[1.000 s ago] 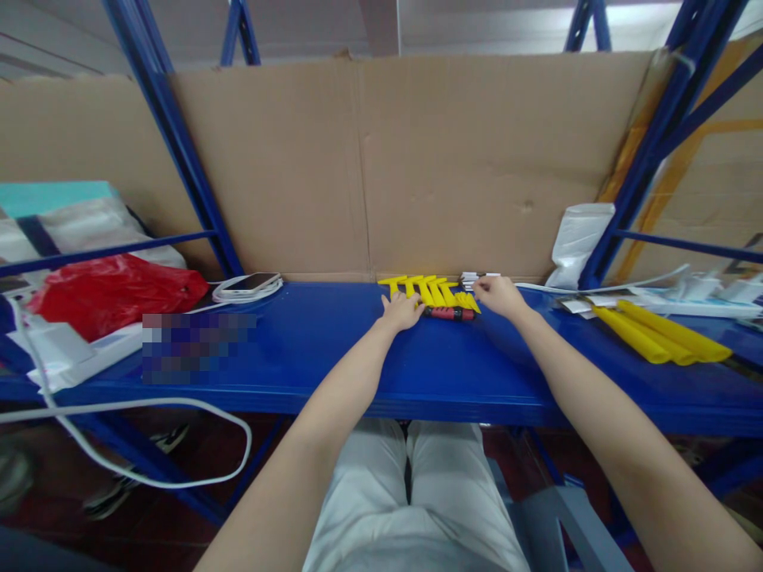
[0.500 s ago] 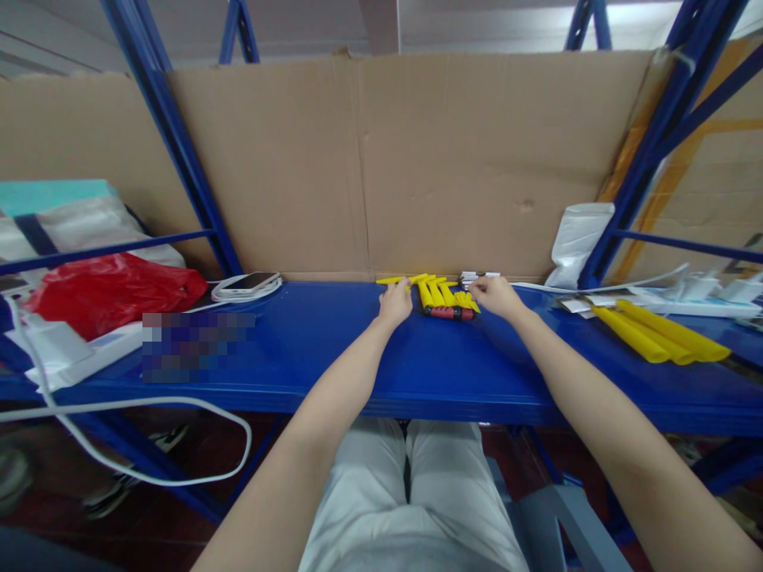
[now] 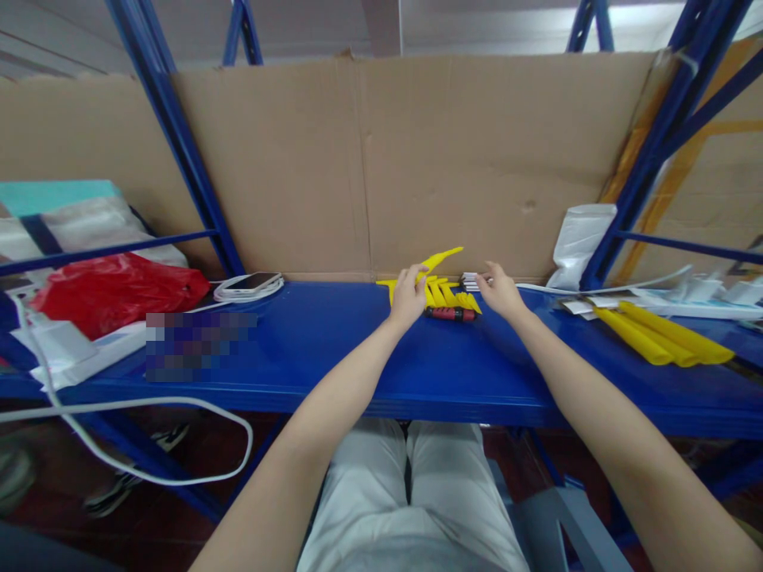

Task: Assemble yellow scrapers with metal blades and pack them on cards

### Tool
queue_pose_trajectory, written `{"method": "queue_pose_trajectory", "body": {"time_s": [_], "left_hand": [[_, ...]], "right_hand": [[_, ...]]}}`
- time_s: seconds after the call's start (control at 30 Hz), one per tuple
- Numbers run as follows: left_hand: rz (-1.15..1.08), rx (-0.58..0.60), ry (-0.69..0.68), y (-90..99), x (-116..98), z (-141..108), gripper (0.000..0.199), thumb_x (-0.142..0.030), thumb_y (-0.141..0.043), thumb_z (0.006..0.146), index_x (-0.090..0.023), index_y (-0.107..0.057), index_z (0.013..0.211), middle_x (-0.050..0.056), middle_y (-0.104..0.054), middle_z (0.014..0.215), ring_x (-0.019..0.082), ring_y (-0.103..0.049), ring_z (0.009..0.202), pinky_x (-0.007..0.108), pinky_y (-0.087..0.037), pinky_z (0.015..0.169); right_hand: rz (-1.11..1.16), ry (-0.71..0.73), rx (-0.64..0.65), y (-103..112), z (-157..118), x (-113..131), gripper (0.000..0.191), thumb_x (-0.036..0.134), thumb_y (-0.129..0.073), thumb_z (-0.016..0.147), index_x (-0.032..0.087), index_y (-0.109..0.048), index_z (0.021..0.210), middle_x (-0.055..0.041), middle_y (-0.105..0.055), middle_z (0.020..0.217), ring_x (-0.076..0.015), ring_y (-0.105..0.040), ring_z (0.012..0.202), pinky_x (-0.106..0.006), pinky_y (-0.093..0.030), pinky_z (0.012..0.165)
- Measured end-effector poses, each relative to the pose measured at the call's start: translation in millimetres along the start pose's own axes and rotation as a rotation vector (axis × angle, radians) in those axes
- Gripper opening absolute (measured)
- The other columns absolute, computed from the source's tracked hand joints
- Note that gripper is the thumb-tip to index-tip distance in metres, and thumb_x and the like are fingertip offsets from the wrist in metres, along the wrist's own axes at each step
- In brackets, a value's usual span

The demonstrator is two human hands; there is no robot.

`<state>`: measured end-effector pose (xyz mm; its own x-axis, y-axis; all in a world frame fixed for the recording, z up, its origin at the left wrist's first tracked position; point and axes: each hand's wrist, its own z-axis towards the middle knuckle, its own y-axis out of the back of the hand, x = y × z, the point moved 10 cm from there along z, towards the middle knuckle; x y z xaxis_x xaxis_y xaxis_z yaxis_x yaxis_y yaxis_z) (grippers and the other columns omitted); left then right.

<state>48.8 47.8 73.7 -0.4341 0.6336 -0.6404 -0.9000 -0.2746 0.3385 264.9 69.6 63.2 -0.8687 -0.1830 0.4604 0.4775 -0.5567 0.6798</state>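
Note:
My left hand (image 3: pixel 408 294) is closed on a thin, tapered yellow blade-shaped piece (image 3: pixel 442 258), its tip pointing up and to the right above the table. Beneath and beside that hand lie several more yellow pieces (image 3: pixel 441 294) in a row. In front of them rests a red and black handle-like object (image 3: pixel 451 314), perhaps a tool. My right hand (image 3: pixel 502 292) is at the right of the row, its fingers apart with nothing visible in them. Small white pieces (image 3: pixel 469 281) lie beside its fingertips, partly hidden.
Three long yellow tapered tubes (image 3: pixel 664 338) lie at the right by a white power strip (image 3: pixel 685 302). A white pouch (image 3: pixel 579 246) leans by the blue post. At left are a phone (image 3: pixel 256 281) on a coiled cable and a red plastic bag (image 3: pixel 122 292). Cardboard (image 3: pixel 417 159) backs the table.
My left hand has moved right and lifted a yellow blade-shaped piece off the table. My right hand has drawn slightly right, and its fingers have spread.

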Motion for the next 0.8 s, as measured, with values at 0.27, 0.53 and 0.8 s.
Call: {"method": "queue_pose_trajectory", "body": {"time_s": [0.27,0.53,0.8], "left_hand": [[-0.032,0.254,-0.241,-29.1,-40,-20,0.025,-0.016,-0.044,0.089,-0.025,-0.061,0.105,0.006,-0.061,0.112,0.018,-0.054,0.113,0.031,-0.037,0.102],[0.059,0.355,-0.227,-40.3,-37,-24,0.032,-0.013,-0.054,0.081,-0.027,-0.062,0.109,0.004,-0.061,0.12,0.021,-0.051,0.119,0.038,-0.038,0.104],[0.161,0.385,-0.095,-48.1,-9,-21,0.055,-0.012,-0.062,0.074,-0.024,-0.049,0.126,0.007,-0.062,0.121,0.023,-0.058,0.11,0.037,-0.045,0.096]], "right_hand": [[0.381,-0.212,-0.135,11,5,-26,0.053,0.038,-0.033,0.09,0.01,-0.037,0.135,-0.02,-0.059,0.121,-0.0249,-0.064,0.097,-0.035,-0.051,0.077],[0.685,-0.394,-0.14,8,0,-35,0.04,0.026,-0.038,0.087,0.01,-0.05,0.122,-0.016,-0.065,0.106,-0.0212,-0.068,0.08,-0.032,-0.053,0.067],[0.469,-0.141,-0.157,10,5,-20,0.04,0.032,-0.045,0.084,0.011,-0.054,0.117,-0.0129,-0.067,0.094,-0.0204,-0.066,0.076,-0.032,-0.052,0.068]]}}
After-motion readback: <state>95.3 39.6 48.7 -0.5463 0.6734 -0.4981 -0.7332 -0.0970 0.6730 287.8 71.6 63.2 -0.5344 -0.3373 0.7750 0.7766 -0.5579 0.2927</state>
